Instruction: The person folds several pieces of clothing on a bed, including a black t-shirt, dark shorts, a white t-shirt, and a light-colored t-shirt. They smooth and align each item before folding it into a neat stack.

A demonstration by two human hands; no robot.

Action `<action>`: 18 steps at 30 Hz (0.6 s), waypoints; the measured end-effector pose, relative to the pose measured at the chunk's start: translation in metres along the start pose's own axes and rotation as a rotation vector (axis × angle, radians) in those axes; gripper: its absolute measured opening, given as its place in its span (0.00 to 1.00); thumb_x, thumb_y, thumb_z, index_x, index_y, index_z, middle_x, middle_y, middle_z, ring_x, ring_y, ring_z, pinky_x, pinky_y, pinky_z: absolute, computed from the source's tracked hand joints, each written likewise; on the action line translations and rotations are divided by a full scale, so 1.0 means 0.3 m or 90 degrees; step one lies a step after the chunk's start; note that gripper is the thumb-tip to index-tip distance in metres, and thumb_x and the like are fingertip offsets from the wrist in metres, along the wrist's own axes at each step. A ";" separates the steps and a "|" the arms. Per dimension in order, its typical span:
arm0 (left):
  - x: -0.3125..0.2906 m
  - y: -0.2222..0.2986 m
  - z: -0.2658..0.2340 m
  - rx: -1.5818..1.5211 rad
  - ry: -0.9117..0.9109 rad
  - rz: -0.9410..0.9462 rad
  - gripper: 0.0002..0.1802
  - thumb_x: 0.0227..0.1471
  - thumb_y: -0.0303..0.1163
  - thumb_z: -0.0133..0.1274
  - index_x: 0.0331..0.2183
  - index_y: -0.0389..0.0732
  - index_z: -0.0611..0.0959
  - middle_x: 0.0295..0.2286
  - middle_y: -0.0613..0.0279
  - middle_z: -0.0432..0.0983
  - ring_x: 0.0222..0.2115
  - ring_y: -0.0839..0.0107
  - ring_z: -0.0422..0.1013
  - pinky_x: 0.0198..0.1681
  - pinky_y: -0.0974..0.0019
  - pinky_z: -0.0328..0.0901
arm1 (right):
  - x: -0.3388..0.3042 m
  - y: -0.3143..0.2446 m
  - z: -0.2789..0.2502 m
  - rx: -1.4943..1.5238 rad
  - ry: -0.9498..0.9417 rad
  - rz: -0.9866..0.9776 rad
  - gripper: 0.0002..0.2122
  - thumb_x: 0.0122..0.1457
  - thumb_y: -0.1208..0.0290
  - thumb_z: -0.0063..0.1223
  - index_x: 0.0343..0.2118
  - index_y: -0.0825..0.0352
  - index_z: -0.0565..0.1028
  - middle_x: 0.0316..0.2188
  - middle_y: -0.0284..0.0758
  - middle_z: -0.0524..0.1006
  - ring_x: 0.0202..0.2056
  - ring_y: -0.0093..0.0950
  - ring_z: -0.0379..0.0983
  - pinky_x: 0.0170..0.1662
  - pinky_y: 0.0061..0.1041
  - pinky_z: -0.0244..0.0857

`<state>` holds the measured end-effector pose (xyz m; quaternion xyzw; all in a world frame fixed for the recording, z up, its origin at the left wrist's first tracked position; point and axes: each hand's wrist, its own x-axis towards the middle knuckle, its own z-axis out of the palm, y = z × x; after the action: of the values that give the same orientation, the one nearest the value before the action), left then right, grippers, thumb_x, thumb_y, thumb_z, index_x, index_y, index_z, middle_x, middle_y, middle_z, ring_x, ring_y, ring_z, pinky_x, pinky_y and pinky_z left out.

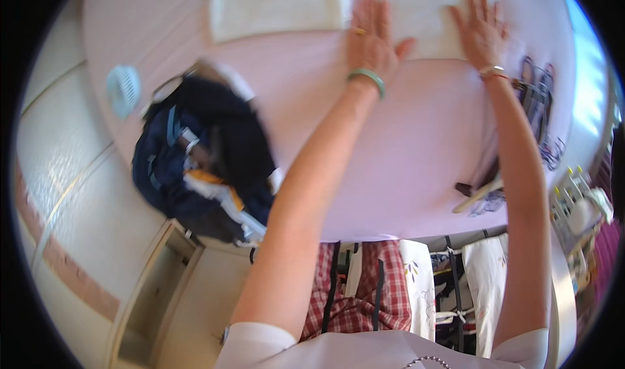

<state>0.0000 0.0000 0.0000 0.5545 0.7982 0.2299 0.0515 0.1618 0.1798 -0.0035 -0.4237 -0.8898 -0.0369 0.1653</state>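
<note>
Both my arms reach forward over a pink-covered surface. My left hand (373, 37) lies flat with its fingers stretched out, at the left edge of a folded white cloth (423, 24). On the right part of that cloth my right hand (482, 30) presses down, palm flat and fingers spread. Another folded white cloth (280, 11) with a bluish corner lies just left of my left hand. The far edges of both cloths run out of the picture. A green bangle circles my left wrist, and my right wrist wears a light bracelet and a red string.
A heap of dark blue clothes (208, 148) sits at the left, near a small light-blue plastic basket (123, 90). Hangers (537, 95) lie along the right side, partly behind my right arm. A white rack (579, 203) stands beyond the right edge.
</note>
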 end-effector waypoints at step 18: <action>-0.995 -0.289 -1.056 0.067 0.076 -0.212 0.25 0.46 0.23 0.57 0.49 0.42 0.76 0.53 0.51 0.66 0.57 0.49 0.59 0.56 0.52 0.57 | -0.724 -1.163 -0.608 0.573 -0.350 -0.007 0.13 0.59 0.72 0.51 0.47 0.63 0.74 0.47 0.38 0.75 0.46 0.36 0.71 0.52 0.34 0.59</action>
<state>-0.0683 -0.3937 0.1934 0.4021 0.8914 0.2086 0.0119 0.0698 -0.2415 0.1236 -0.3003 -0.8305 0.4603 0.0911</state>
